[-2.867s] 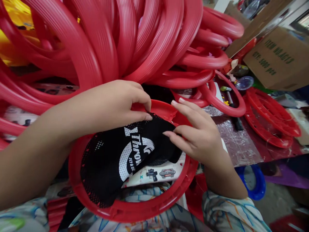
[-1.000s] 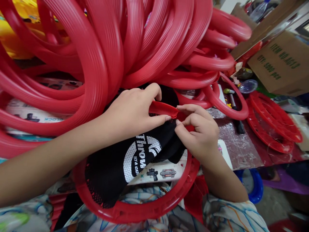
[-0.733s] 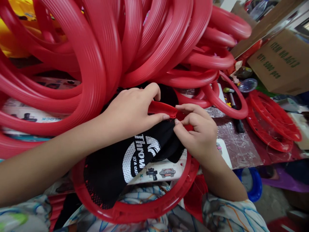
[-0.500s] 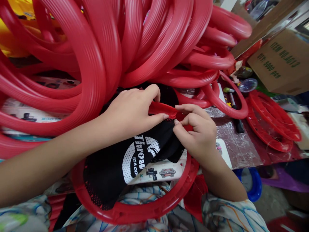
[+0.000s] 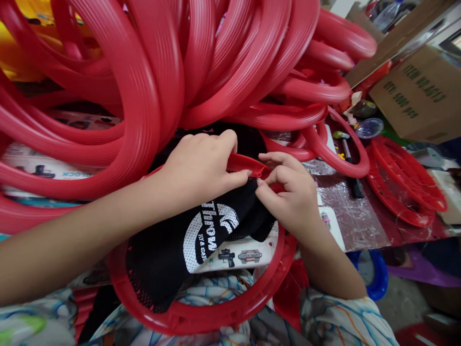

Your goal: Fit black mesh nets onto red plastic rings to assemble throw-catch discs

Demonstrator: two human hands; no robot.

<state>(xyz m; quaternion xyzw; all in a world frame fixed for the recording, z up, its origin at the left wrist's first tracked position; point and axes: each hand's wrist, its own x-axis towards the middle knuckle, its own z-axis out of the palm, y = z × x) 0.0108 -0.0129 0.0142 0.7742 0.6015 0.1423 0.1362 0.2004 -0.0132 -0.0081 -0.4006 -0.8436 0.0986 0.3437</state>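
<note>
A red plastic ring [image 5: 209,319] rests tilted in front of me, its near side over my lap. Black mesh fabric [image 5: 154,254] with white "Throw" lettering lies across it. My left hand [image 5: 205,163] is closed on the far part of the ring, thumb along the fabric's edge. Opposite it, my right hand [image 5: 288,192] pinches the fabric edge against the rim with thumb and forefinger; its other fingers are curled. The exact spot between the right fingertips is partly hidden.
A large heap of red ribbed rings [image 5: 230,62] fills the space beyond my hands. To the right are flat red rings [image 5: 406,182], a black-handled tool [image 5: 356,187] and a cardboard box [image 5: 414,96]. A blue ring [image 5: 378,276] is lower down.
My right hand has shifted slightly left along the rim, still pinching at the fabric edge. My left hand keeps its hold, almost unmoved.
</note>
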